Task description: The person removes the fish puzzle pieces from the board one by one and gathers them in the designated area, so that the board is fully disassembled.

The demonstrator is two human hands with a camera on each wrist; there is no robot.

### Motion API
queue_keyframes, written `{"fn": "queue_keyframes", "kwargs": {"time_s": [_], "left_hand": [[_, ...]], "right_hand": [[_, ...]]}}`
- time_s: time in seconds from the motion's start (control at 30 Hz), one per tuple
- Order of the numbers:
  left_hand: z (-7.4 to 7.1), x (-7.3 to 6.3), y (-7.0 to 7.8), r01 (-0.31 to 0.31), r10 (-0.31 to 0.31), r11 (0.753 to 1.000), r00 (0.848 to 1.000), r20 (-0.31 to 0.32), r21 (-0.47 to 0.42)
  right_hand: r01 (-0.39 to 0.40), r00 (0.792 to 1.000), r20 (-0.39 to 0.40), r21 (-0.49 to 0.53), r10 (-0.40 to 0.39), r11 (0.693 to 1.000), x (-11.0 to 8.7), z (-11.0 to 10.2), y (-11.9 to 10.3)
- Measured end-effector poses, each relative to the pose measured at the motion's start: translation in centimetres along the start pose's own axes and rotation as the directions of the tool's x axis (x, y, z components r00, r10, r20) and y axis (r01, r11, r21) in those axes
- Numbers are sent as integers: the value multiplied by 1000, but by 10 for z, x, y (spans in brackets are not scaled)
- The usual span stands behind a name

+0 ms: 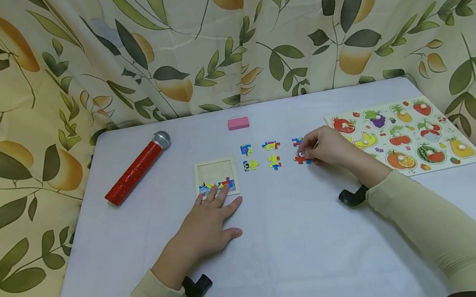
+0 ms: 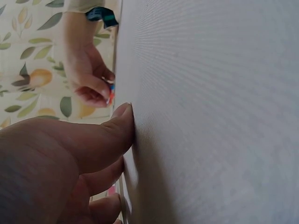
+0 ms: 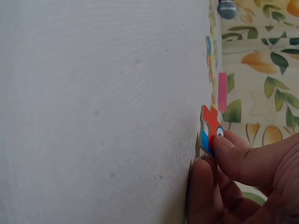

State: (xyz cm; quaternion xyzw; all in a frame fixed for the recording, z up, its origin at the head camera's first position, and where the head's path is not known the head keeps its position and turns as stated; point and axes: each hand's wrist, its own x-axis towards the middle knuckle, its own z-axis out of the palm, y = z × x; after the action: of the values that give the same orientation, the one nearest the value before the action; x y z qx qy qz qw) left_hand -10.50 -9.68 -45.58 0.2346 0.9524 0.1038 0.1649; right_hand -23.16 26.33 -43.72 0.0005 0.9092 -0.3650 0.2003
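Note:
My right hand (image 1: pixel 326 148) pinches a red and blue puzzle piece (image 3: pixel 212 125) between thumb and fingers, tilted up from the white table. Beside that hand lies another puzzle piece (image 1: pixel 297 142). My left hand (image 1: pixel 209 228) lies spread, its fingertips on the lower edge of a square puzzle frame (image 1: pixel 215 167). Colourful pieces (image 1: pixel 227 182) fill the lower strip of this frame, partly hidden by the fingers. Between the hands, several loose pieces (image 1: pixel 274 162) lie in two rows. In the left wrist view, the left thumb (image 2: pixel 117 128) extends along the table surface.
A red microphone (image 1: pixel 134 172) lies at the back left. A pink block (image 1: pixel 238 123) sits near the back edge. On the right lies a fruit picture board (image 1: pixel 408 137), partly under the right forearm. A patterned cloth (image 1: pixel 200 43) hangs behind the white table (image 1: pixel 297 265).

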Motion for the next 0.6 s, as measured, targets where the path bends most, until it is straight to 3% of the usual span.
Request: {"fn": "queue_keyframes", "kwargs": {"time_s": [0.33, 0.6], "left_hand": [[1, 1, -1, -7, 7, 1000, 1000, -2, 3], [3, 2, -2, -6, 6, 1000, 1000, -2, 7]], "right_hand": [[4, 1000, -29, -80, -6, 997, -2, 4, -3], [11, 999, -36, -84, -14, 996, -2, 5, -3]]}}
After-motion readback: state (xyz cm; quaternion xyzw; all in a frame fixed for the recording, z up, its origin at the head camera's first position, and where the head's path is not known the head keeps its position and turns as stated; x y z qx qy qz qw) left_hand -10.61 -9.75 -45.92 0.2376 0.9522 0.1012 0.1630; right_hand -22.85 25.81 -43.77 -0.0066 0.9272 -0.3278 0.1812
